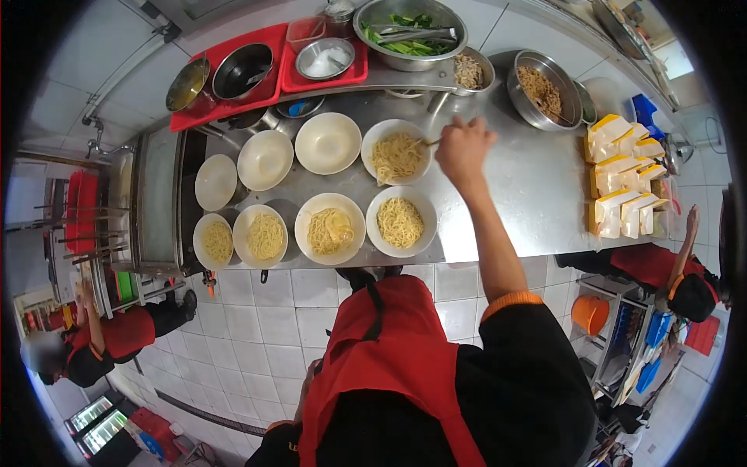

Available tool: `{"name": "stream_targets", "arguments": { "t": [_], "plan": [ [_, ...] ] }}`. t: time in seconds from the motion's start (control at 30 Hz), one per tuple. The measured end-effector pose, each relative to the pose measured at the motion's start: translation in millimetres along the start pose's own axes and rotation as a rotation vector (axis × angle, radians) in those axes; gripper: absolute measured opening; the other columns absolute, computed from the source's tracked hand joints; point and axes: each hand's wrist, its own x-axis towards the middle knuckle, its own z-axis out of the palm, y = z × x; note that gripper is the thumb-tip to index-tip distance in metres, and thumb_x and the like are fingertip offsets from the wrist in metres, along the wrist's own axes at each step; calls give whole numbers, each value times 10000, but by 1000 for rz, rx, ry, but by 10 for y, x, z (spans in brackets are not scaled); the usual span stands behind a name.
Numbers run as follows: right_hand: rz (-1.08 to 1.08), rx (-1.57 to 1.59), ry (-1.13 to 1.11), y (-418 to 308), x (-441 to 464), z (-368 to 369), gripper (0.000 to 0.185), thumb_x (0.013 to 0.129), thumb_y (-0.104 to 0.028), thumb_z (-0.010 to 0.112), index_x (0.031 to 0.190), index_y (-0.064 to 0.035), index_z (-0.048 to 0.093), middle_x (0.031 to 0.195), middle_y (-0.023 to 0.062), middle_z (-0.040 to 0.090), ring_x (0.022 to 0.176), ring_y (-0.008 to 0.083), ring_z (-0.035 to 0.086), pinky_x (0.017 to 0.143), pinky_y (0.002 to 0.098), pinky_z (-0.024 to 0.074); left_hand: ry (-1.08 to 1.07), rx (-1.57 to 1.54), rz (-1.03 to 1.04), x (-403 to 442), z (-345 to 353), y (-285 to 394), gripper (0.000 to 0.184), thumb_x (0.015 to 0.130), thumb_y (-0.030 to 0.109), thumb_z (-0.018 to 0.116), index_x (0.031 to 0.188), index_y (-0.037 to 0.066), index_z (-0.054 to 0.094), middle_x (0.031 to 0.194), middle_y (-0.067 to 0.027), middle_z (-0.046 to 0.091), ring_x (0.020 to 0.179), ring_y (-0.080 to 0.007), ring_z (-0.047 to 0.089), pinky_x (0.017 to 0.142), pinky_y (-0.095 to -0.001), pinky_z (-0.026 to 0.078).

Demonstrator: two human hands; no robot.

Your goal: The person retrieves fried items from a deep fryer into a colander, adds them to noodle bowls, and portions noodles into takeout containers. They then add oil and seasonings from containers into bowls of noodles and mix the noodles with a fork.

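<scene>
My right hand (465, 149) is closed around a thin-handled utensil (430, 142) that reaches into a white bowl (424, 167) of noodles (397, 157) in the back row. Which kind of utensil it is, I cannot make out. In front stands a bowl of plain noodles (401, 222); left of it, another bowl holds noodles with a pale yellowish topping (339, 229). Two more noodle bowls (265, 237) continue the front row. Behind them are three bowls (327, 144) without noodles. Low at my side, my left hand (306, 389) is mostly hidden by the red apron, its fingers out of sight.
At the back are a metal bowl of greens with tongs (412, 35), a bowl of brown crumbly topping (542, 92) and a red tray (226, 74) with pots. Yellow-white cartons (622, 183) stand at the right edge. Co-workers are at left (117, 338) and right (661, 268).
</scene>
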Motion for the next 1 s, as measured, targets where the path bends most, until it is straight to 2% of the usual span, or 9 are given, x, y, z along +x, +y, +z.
{"name": "stream_targets", "arguments": {
  "t": [0.07,0.13,0.2,0.23,0.37,0.5,0.57,0.7,1.0],
  "plan": [
    [60,64,-141,226,-103,731,161,659,-199,738,754,-73,703,871,30,614,920,294,482,818,474,338,15,40,33,112,19,-76,337,801,200,616,1074,1,595,854,-93,656,748,-168,624,700,-262,495],
    [267,1108,-456,613,-92,1010,170,673,-208,727,785,-82,707,892,49,622,959,299,490,850,493,329,54,107,108,270,42,-248,332,798,201,616,1066,4,599,838,-92,656,731,-167,625,683,-258,498],
    [279,1310,-502,590,14,519,170,692,-225,720,782,-81,710,910,71,629,977,302,493,883,514,304,123,244,226,420,101,-418,327,796,202,617,1059,8,602,821,-92,657,714,-165,626,666,-253,501],
    [194,869,-319,442,78,88,106,688,-180,720,759,-103,704,864,35,621,890,268,528,826,476,328,-330,195,111,426,23,-63,352,784,192,636,1080,10,585,842,-91,661,673,-158,629,617,-250,511],
    [-131,8,173,-136,27,-551,71,633,-139,697,703,-142,691,786,-31,575,858,239,451,745,412,298,-100,16,-18,461,6,-336,352,784,189,636,1083,11,584,841,-91,661,673,-158,628,617,-253,512],
    [-33,25,-69,27,-129,576,82,656,-102,668,724,-131,701,855,-3,626,895,261,522,810,445,358,-94,-19,-18,430,15,-182,353,784,186,637,1086,12,583,840,-90,661,673,-159,628,617,-256,512],
    [333,707,-486,333,-88,765,102,704,-152,643,752,-96,712,843,30,669,830,266,578,762,419,384,-94,-26,-20,455,26,-147,353,784,185,637,1087,12,582,839,-89,661,673,-159,628,617,-258,512],
    [320,1114,-483,616,140,395,182,674,-209,711,819,-98,719,785,76,680,761,259,602,760,393,385,-105,-32,-21,548,89,-145,354,785,182,637,1090,13,581,838,-89,660,674,-159,628,617,-261,513],
    [-512,-63,177,-209,233,-973,100,659,-117,612,735,-128,677,894,-22,560,900,218,459,747,396,329,-133,-43,15,913,210,73,355,785,176,637,1096,15,578,836,-87,660,675,-160,627,617,-267,514]
  ]
}}
